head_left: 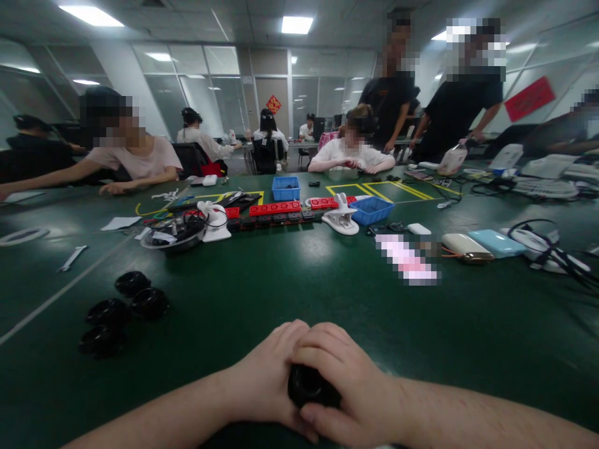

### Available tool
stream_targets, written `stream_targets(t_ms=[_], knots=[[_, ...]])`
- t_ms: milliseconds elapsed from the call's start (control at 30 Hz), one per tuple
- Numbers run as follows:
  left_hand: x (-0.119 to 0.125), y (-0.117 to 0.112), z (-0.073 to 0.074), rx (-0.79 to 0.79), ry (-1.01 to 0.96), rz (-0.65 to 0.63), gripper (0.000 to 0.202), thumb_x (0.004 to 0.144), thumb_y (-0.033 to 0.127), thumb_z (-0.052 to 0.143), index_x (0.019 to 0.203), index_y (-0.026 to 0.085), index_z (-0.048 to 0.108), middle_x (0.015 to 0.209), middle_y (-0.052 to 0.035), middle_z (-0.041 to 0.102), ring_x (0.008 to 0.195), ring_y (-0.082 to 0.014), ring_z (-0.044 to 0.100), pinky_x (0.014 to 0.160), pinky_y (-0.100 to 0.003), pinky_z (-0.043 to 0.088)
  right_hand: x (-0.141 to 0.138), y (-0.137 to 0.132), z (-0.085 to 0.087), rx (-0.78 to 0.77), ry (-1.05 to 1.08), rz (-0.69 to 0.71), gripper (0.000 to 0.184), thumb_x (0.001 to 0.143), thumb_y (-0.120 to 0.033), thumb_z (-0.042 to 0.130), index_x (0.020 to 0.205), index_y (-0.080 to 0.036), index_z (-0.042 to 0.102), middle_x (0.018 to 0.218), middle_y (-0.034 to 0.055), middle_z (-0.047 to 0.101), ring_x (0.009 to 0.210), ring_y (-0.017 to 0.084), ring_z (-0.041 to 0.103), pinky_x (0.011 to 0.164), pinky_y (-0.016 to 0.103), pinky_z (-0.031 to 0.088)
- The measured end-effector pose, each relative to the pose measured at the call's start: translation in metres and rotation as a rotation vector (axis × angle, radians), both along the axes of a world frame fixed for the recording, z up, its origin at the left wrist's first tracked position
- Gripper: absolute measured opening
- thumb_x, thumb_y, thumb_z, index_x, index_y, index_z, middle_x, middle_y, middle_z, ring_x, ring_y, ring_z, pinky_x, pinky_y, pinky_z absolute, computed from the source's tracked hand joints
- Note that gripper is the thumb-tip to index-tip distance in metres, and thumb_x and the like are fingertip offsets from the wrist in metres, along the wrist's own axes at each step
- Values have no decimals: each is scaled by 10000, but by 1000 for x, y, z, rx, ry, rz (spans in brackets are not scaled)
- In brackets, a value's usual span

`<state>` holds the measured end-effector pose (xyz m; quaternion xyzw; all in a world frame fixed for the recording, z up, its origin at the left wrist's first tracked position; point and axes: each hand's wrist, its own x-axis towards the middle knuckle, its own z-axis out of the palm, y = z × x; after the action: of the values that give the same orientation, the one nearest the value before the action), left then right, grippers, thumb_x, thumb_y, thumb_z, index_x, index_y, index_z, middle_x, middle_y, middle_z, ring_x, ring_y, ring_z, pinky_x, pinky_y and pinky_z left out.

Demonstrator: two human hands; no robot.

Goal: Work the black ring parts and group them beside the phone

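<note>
Both my hands meet at the near edge of the dark green table [299, 287]. My left hand [266, 374] and my right hand [349, 380] are closed together round a small black round part [309, 385], which shows only between the fingers. Several similar black round parts [124, 308] lie on the table to the left, apart from my hands.
Across the middle lie red and black blocks in rows [276, 212], two blue baskets [372, 209], white clamp-like holders [341, 218], a bowl with cables [175, 234], power banks [482, 244] and black cables [552, 252]. Several people sit or stand at the far side.
</note>
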<state>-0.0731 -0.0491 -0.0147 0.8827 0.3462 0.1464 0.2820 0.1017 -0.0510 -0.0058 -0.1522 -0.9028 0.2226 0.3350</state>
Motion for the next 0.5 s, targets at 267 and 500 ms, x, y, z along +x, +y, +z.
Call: stream_targets(t_ms=[267, 500], knots=[[2, 2, -8, -14, -10, 138, 444, 542, 373, 767, 844, 184, 504, 850, -9, 490, 780, -192, 478, 705, -316, 412, -2, 0, -6, -35, -132, -103, 253, 749, -297, 562, 949, -142, 552, 954, 82, 564, 868, 204, 465, 772, 371, 386], [3, 4, -7, -5, 17, 180, 388, 557, 371, 767, 783, 177, 517, 787, 5, 547, 746, -188, 501, 696, -305, 389, 1, 2, -5, -25, -126, -116, 217, 762, -252, 530, 945, -139, 564, 943, 77, 581, 854, 200, 460, 781, 373, 386]])
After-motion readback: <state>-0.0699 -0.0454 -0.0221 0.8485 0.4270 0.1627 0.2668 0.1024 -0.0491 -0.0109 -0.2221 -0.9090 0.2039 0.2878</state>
